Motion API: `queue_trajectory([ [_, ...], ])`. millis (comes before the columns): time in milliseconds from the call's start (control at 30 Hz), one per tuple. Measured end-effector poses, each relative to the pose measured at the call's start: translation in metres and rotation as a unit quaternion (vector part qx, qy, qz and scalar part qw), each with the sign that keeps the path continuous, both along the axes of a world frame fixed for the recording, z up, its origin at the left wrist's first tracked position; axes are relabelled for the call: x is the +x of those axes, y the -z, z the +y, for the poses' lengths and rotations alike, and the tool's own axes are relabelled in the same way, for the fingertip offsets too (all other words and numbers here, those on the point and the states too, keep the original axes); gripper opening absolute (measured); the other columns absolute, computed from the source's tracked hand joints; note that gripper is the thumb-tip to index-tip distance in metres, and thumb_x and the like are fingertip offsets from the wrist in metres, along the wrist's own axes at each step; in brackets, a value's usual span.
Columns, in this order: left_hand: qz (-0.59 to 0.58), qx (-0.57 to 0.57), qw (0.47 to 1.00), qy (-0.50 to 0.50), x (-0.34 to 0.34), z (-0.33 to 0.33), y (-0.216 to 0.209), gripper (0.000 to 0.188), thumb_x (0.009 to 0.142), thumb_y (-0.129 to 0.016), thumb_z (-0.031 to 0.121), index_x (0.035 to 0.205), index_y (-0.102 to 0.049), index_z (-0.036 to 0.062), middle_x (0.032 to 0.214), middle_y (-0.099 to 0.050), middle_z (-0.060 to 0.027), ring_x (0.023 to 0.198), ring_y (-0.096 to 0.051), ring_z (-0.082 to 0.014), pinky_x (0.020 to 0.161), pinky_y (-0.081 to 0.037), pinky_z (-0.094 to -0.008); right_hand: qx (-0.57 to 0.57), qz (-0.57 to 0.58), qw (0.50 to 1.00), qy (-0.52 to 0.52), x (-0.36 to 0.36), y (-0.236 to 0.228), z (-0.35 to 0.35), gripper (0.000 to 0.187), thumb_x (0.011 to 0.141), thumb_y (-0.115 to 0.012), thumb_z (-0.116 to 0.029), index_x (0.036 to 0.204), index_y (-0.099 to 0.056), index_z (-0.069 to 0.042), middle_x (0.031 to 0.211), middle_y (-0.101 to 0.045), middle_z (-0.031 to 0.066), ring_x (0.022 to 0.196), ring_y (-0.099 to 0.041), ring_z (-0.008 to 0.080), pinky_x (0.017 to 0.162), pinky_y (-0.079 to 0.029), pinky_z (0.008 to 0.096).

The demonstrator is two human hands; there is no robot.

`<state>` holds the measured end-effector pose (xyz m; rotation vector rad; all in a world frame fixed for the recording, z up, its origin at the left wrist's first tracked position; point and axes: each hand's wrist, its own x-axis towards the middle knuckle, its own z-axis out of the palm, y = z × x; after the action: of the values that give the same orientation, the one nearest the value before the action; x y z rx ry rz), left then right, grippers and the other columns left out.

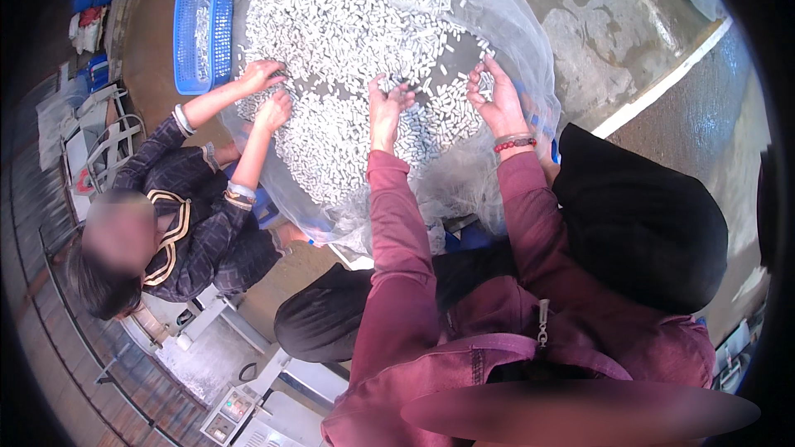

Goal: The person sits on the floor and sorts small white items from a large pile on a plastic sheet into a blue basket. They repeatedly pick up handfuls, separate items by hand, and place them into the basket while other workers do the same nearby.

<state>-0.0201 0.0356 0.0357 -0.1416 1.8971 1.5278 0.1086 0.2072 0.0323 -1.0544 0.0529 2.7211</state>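
A broad heap of small white cylindrical pieces [331, 25] lies spread on a translucent sheet [530, 41] in front of me. My left hand [387, 108] is over the middle of the heap, fingers apart, with dark bits beside its fingertips. To the right, my right hand [498, 99] has half-curled, parted fingers near the heap's right edge. White pieces lie close to its index fingertip and palm; I cannot make out a firm grip on any. A red bead bracelet [515, 143] circles my right wrist.
A co-worker [199, 240] sits at the left, with both hands [269, 95] at the heap's left edge. Behind those hands stands a blue perforated basket [203, 29]. A grey machine with a control panel [228, 415] is at the lower left. A pale raised strip [662, 79] crosses the floor at the right.
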Motion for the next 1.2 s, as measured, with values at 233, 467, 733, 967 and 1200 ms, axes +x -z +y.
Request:
queue_trajectory([
  [233, 0.095, -0.068, 0.982, 0.151, -0.011, -0.013, -0.103, 0.025, 0.087, -0.059, 0.02, 0.101, -0.064, -0.0003, 0.096, -0.065, -0.0069, 0.077, -0.059, -0.0136, 0.076, -0.046, -0.0273, 0.063, 0.08, 0.995, -0.012, -0.001, -0.022, -0.007, 0.015, 0.088, -0.057, -0.021, 0.094, -0.056, -0.008, 0.085, -0.06, 0.0024, 0.076, -0.058, 0.0129, 0.066, -0.048, 0.0228],
  [467, 0.081, 0.032, 0.995, 0.048, 0.001, 0.022, -0.175, 0.024, 0.087, -0.055, 0.0, 0.109, -0.059, -0.0083, 0.089, -0.064, -0.0118, 0.065, -0.059, -0.0134, 0.057, -0.053, -0.0265, 0.149, 0.123, 0.974, -0.121, -0.004, -0.025, -0.012, 0.028, 0.092, -0.054, -0.029, 0.102, -0.062, -0.004, 0.082, -0.056, -0.0015, 0.074, -0.055, 0.0079, 0.056, -0.044, 0.0189],
  [733, 0.166, -0.019, 0.979, 0.118, 0.027, 0.038, -0.25, 0.026, 0.086, -0.055, -0.001, 0.11, -0.057, -0.0104, 0.088, -0.063, -0.0143, 0.065, -0.061, -0.0152, 0.057, -0.055, -0.0265, 0.437, 0.03, 0.899, -0.022, -0.007, -0.018, -0.011, 0.02, 0.09, -0.055, -0.013, 0.107, -0.061, -0.003, 0.093, -0.059, 0.0015, 0.082, -0.057, 0.011, 0.071, -0.047, 0.0206],
  [967, 0.406, 0.144, 0.9, 0.072, 0.055, -0.003, -0.298, 0.024, 0.081, -0.064, 0.012, 0.095, -0.049, -0.0008, 0.089, -0.055, -0.0205, 0.059, -0.056, -0.0203, 0.047, -0.046, -0.0276, 0.013, 0.051, 0.998, 0.017, -0.002, -0.016, -0.007, 0.021, 0.091, -0.052, -0.02, 0.104, -0.057, -0.005, 0.094, -0.06, 0.0027, 0.077, -0.057, 0.011, 0.058, -0.047, 0.0228],
  [1200, 0.012, 0.652, 0.758, -0.01, 0.042, -0.022, -0.287, 0.007, 0.089, -0.052, 0.005, 0.09, -0.049, -0.0008, 0.096, -0.048, -0.0118, 0.069, -0.052, -0.0182, 0.055, -0.047, -0.0287, 0.09, 0.01, 0.994, 0.056, -0.012, -0.038, 0.024, 0.026, 0.093, -0.047, -0.024, 0.104, -0.053, -0.002, 0.076, -0.054, 0.0067, 0.059, -0.049, 0.0148, 0.043, -0.036, 0.0229],
])
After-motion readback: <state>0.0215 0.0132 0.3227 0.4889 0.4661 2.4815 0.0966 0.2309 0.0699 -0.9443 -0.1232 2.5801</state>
